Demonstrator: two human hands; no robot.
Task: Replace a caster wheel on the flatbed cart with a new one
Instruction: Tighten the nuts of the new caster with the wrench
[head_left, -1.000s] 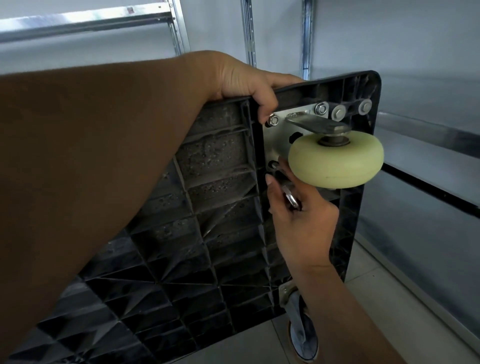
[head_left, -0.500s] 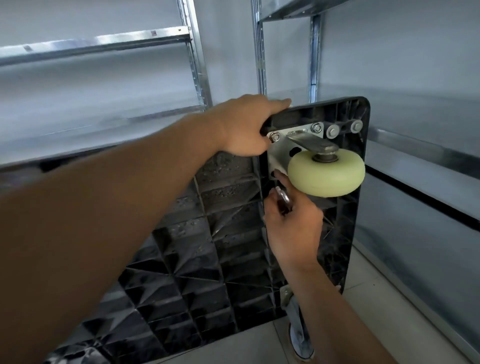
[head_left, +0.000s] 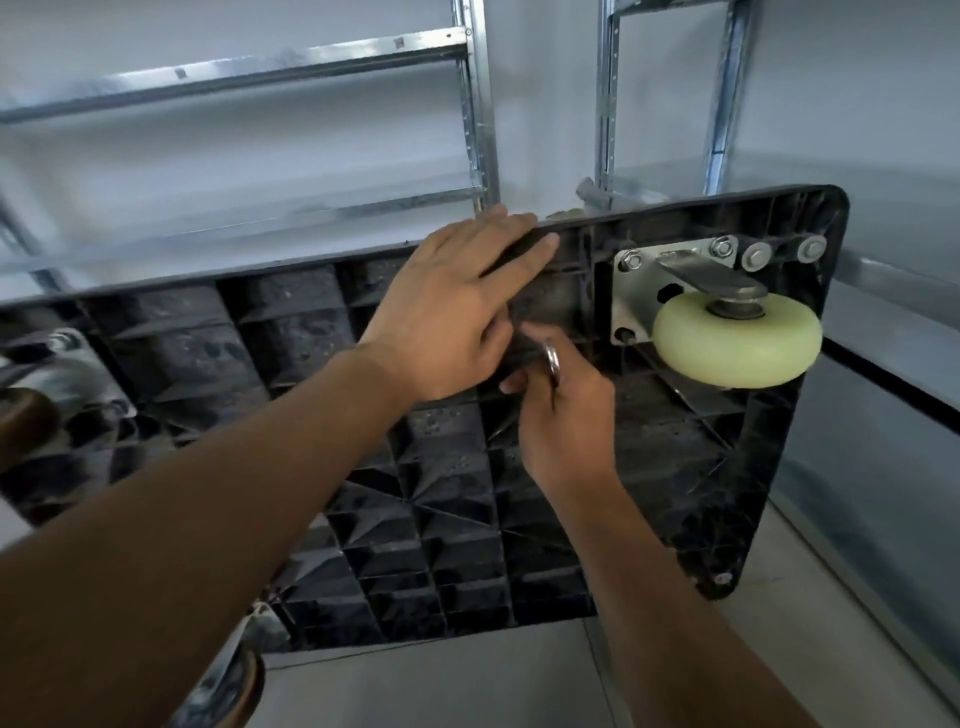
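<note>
Flatbed cart (head_left: 467, 519), ribbed black plastic, stands on edge before me, its left side cut off. Cream caster wheel (head_left: 737, 340) sits right of my hands. Left hand (head_left: 447, 317) lies flat, fingers straight, on the rim; right hand (head_left: 561, 410) pinches a half-hidden metal ring (head_left: 551, 359).

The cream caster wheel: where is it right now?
In the head view, the cream caster wheel sits at right, on its metal plate bolted near the upturned cart deck's upper right corner, right of both hands.
</note>
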